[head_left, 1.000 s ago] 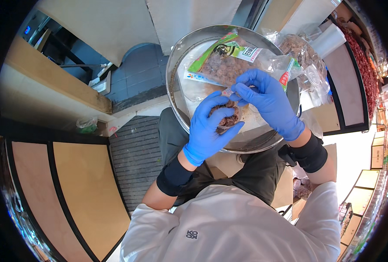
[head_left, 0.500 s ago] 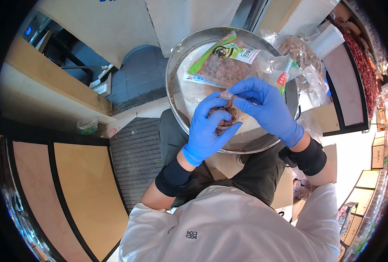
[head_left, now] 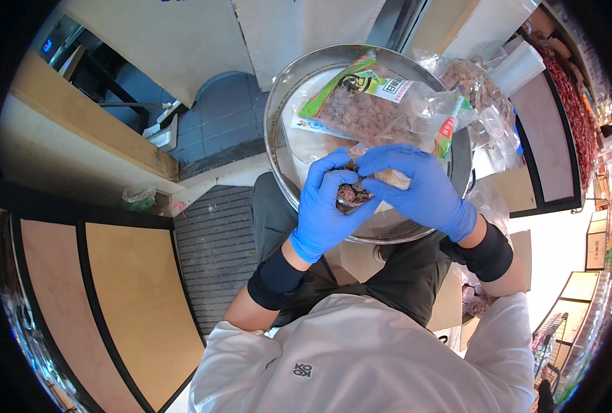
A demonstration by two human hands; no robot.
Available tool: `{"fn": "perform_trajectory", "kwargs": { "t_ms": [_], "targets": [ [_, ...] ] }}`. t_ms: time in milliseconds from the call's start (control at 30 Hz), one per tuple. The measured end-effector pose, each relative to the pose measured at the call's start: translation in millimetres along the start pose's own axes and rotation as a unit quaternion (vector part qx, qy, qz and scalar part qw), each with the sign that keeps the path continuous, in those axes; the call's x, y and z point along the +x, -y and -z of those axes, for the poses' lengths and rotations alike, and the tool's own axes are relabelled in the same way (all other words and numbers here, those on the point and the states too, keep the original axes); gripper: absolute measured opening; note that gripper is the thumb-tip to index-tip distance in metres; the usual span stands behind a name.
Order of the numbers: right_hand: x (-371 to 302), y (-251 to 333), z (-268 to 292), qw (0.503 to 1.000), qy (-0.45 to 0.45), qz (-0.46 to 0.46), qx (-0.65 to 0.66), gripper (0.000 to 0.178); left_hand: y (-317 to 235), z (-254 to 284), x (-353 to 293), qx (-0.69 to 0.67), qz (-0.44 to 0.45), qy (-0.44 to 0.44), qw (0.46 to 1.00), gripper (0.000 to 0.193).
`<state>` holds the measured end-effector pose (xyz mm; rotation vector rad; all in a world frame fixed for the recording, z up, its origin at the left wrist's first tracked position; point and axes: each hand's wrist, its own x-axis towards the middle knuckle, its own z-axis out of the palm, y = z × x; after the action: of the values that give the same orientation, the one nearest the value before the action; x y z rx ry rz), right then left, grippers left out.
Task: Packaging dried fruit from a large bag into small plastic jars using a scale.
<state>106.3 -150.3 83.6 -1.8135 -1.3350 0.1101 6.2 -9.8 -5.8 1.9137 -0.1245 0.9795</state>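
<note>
Brown dried pieces (head_left: 351,193) are contained in a small clear tub (head_left: 352,205), which is held up near the centre of the frame, above the lower part of a round metal pan. The tub is grasped by the left hand (head_left: 325,199), in a blue glove, with the fingers curled around its far side and the thumb laid along the near side. Over the upper right of the tub the right hand (head_left: 416,186), gloved in the same blue, is placed with its fingers bent toward the thumb; whether anything is pinched there cannot be told, as the fingertips are partly hidden.

In the upper part of the metal pan (head_left: 273,131) a large clear bag (head_left: 364,110) with green edging is laid flat, and more brown pieces can be seen through its film. Just beyond the pan's right rim, in the upper right, another clear bag (head_left: 472,81) is seen beside a white roll (head_left: 518,69). Dark red goods (head_left: 562,93) are heaped further toward that edge. At mid left, a crumpled bag (head_left: 139,198) with some green in it is set near a grey ribbed mat (head_left: 216,255).
</note>
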Motion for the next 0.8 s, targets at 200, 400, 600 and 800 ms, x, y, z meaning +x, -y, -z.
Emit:
{"fn": "perform_trajectory", "kwargs": {
  "t_ms": [200,400,600,800],
  "targets": [
    [-9.0,-23.7,15.8,0.981,-0.066,-0.174,0.06,0.017,5.7,-1.0,-1.0,-0.006,-0.025,-0.002,1.0,0.045],
    [-43.0,-94.5,5.3,0.95,0.056,-0.047,-0.305,0.032,3.7,-2.6,5.6,0.007,-0.064,0.015,0.998,0.042],
    [-14.0,-121.4,-16.8,0.882,0.152,-0.193,-0.402,0.054,2.9,-1.5,1.8,0.029,-0.05,0.005,0.998,0.039],
    [-3.1,-147.3,15.9,0.893,0.287,-0.189,-0.29,0.066,-7.2,0.5,7.4,0.097,-0.055,0.027,0.993,0.035]
  ]
}}
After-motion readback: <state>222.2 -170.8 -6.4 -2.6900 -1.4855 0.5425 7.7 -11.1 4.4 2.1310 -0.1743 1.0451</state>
